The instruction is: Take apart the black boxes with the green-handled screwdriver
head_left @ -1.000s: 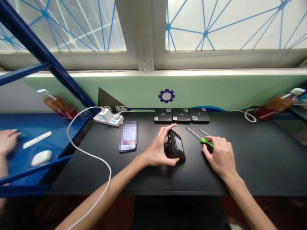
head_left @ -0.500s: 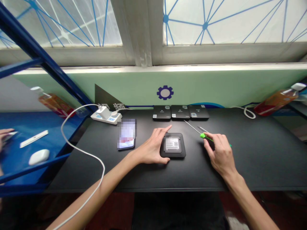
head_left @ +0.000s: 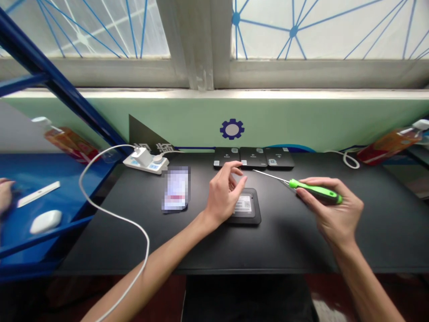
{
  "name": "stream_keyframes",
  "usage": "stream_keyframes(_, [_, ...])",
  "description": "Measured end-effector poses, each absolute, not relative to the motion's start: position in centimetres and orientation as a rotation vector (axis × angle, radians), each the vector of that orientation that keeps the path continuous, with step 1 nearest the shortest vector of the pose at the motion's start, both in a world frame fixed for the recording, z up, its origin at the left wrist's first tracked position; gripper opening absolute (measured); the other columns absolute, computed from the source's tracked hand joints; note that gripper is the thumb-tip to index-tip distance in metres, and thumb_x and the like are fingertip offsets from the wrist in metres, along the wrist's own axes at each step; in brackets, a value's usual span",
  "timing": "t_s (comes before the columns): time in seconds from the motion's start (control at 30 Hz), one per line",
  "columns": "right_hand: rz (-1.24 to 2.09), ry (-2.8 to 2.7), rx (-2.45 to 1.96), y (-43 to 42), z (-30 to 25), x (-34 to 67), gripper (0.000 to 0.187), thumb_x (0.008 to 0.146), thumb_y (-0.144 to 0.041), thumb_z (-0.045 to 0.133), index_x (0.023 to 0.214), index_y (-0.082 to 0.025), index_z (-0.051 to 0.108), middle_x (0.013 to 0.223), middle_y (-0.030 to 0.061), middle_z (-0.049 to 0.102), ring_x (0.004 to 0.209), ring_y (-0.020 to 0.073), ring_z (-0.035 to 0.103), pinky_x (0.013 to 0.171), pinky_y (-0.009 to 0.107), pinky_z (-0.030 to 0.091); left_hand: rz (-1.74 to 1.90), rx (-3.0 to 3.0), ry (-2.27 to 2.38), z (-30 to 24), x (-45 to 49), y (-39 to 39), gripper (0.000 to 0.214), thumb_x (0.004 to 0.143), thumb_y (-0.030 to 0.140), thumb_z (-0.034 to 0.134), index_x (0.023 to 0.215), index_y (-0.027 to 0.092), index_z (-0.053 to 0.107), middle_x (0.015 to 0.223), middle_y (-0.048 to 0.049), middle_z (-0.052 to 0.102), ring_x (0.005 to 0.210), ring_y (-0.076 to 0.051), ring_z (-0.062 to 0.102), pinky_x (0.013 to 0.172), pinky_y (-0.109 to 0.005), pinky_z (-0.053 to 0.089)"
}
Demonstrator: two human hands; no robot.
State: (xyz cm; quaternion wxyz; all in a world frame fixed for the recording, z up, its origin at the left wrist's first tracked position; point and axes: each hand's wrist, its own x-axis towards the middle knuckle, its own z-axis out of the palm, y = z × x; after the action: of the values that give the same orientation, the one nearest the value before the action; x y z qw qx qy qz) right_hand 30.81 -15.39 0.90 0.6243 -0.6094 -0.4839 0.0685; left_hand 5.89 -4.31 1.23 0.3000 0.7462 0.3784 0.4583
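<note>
A small black device [head_left: 245, 207] with a white label on top lies flat on the black table [head_left: 275, 241]. My left hand [head_left: 224, 192] hovers just above its left side, fingers loosely curled and apart, holding nothing. My right hand [head_left: 331, 210] is raised to the right of the device and grips a green-handled screwdriver [head_left: 315, 190], whose thin metal shaft points left toward the back of the table.
Three black devices [head_left: 254, 158] stand in a row at the back. A phone [head_left: 176, 193] lies left of my hand, near a white power strip [head_left: 145, 163] with a cable. Bottles lie at far left [head_left: 67, 141] and far right [head_left: 390, 143]. Another person's hand [head_left: 4, 197] is at a blue shelf with a mouse [head_left: 45, 221].
My left hand set the black device flat, label up, then lifted off it. My right hand picked the green screwdriver up off the table and raised it.
</note>
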Motion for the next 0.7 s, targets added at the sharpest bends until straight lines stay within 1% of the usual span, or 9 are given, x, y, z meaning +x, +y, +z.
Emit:
stream_keyframes(0.07, [0.292, -1.016, -1.31, -14.3, 2.3, 30.7, 0.028, 0.089, -0.043, 0.098, 0.099, -0.022, 0.082, 0.102, 0.0083, 0.083, 0.083, 0.0233, 0.076, 0.067, 0.034, 0.061, 1.207, 2.002, 0.98, 1.4, 5.7, -3.5, 0.016, 0.112, 0.035, 0.067, 0.118, 0.021, 0.072, 0.112, -0.0058, 0.081, 0.093, -0.018, 0.075, 0.082, -0.03, 0.058])
stream_keyframes(0.13, [0.48, -0.932, -1.171, -12.9, 3.3, 30.6, 0.028, 0.093, -0.044, 0.095, 0.098, -0.022, 0.078, 0.094, 0.0062, 0.08, 0.072, 0.0192, 0.071, 0.054, 0.028, 0.053, 1.129, 2.029, 1.029, 1.3, 5.3, -2.9, 0.042, 0.117, 0.041, 0.057, 0.083, 0.02, 0.069, 0.08, -0.0017, 0.074, 0.078, -0.017, 0.071, 0.078, -0.031, 0.056])
stream_keyframes(0.17, [0.547, -0.918, -1.086, -12.1, 3.8, 30.4, 0.029, 0.095, -0.044, 0.094, 0.099, -0.023, 0.075, 0.089, 0.0044, 0.077, 0.072, 0.0192, 0.07, 0.056, 0.028, 0.053, 1.105, 2.024, 1.062, 1.2, 5.0, -2.7, 0.047, 0.117, 0.044, 0.057, 0.077, 0.02, 0.066, 0.068, 0.0012, 0.067, 0.067, -0.015, 0.065, 0.073, -0.03, 0.054])
stream_keyframes(0.27, [0.649, -0.982, -0.866, -10.2, 5.0, 29.8, 0.033, 0.096, -0.048, 0.092, 0.096, -0.026, 0.068, 0.077, 0.0001, 0.067, 0.073, 0.0199, 0.064, 0.074, 0.035, 0.062, 1.087, 2.0, 1.05, 0.6, 4.3, -2.4, 0.019, 0.108, 0.039, 0.073, 0.107, 0.021, 0.073, 0.076, 0.004, 0.07, 0.057, -0.012, 0.056, 0.064, -0.028, 0.051])
stream_keyframes(0.33, [0.763, -1.005, -0.779, -9.4, 6.0, 29.1, 0.034, 0.097, -0.051, 0.09, 0.097, -0.027, 0.066, 0.074, -0.0032, 0.057, 0.073, 0.0191, 0.059, 0.086, 0.04, 0.063, 1.061, 2.034, 0.934, 0.2, 4.0, -2.3, 0.03, 0.103, 0.034, 0.078, 0.128, 0.022, 0.069, 0.103, -0.0024, 0.078, 0.076, -0.015, 0.069, 0.074, -0.03, 0.058])
stream_keyframes(0.4, [0.917, -0.976, -0.722, -8.9, 7.1, 28.4, 0.031, 0.096, -0.041, 0.092, 0.101, -0.029, 0.064, 0.076, -0.0054, 0.048, 0.067, 0.0157, 0.051, 0.078, 0.036, 0.061, 1.002, 2.116, 0.81, -0.1, 3.7, -2.3, 0.033, 0.102, 0.035, 0.08, 0.13, 0.022, 0.068, 0.122, -0.0085, 0.078, 0.105, -0.022, 0.075, 0.094, -0.038, 0.062])
stream_keyframes(0.5, [1.044, -0.975, -0.67, -8.4, 8.4, 27.4, 0.03, 0.091, -0.031, 0.091, 0.101, -0.028, 0.062, 0.073, -0.0075, 0.038, 0.054, 0.011, 0.031, 0.051, 0.025, 0.038, 0.879, 2.265, 0.684, -0.3, 3.4, -2.5, 0.043, 0.095, 0.043, 0.087, 0.13, 0.023, 0.07, 0.134, -0.0126, 0.074, 0.13, -0.032, 0.068, 0.116, -0.051, 0.054])
stream_keyframes(0.57, [1.086, -0.995, -0.645, -8.0, 8.7, 26.9, 0.026, 0.095, -0.041, 0.086, 0.098, -0.027, 0.064, 0.068, -0.0084, 0.033, 0.05, 0.0104, 0.022, 0.046, 0.025, 0.027, 0.784, 2.324, 0.629, -0.6, 3.2, -2.8, 0.056, 0.088, 0.05, 0.094, 0.132, 0.025, 0.071, 0.142, -0.0142, 0.07, 0.139, -0.035, 0.062, 0.122, -0.055, 0.05])
stream_keyframes(0.7, [1.134, -1.013, -0.626, -7.2, 8.2, 25.9, 0.035, 0.105, -0.056, 0.073, 0.087, -0.026, 0.068, 0.061, -0.0078, 0.035, 0.046, 0.0098, 0.02, 0.045, 0.026, 0.022, 0.66, 2.38, 0.59, -1.2, 3.1, -3.3, 0.07, 0.076, 0.058, 0.101, 0.132, 0.028, 0.073, 0.151, -0.0156, 0.065, 0.144, -0.04, 0.058, 0.122, -0.059, 0.048])
